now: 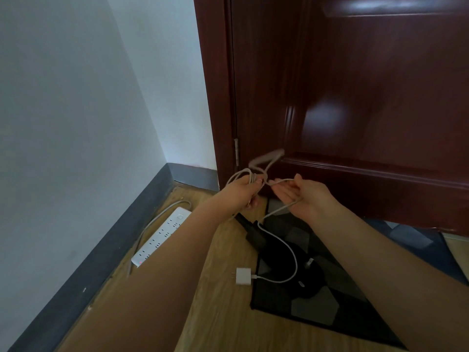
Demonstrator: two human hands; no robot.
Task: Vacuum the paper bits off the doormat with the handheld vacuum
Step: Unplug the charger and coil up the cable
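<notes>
1. A pale wall point(63, 123) fills the left side, and a dark grey skirting board point(101, 257) runs along its foot to the corner.
2. A white power strip point(162, 236) lies on the wood floor point(218, 313) just beside the skirting, its grey lead curling back toward the corner.
3. The left hand point(241, 190) is raised in front of the door's lower edge, fingers curled round several loops of a white cable point(281, 240); part of a loop above it is blurred.
4. A white plug adapter point(243, 276) rests on the floor at the doormat's left edge, prongs pointing left, with the cable running from it up to the hands.
5. The handheld vacuum point(256, 236) lies dark and partly hidden at the doormat's upper left edge, below the hands; its shape is hard to make out against the mat.
6. The right hand point(304, 196) is palm-up, fingers loosely bent, with the cable draped across them and pinched near the thumb.
7. The dark patterned doormat point(317, 308) lies against the foot of the red-brown door point(368, 97); I cannot make out paper bits on it.
8. Bare floor stays open between the power strip and the mat.
</notes>
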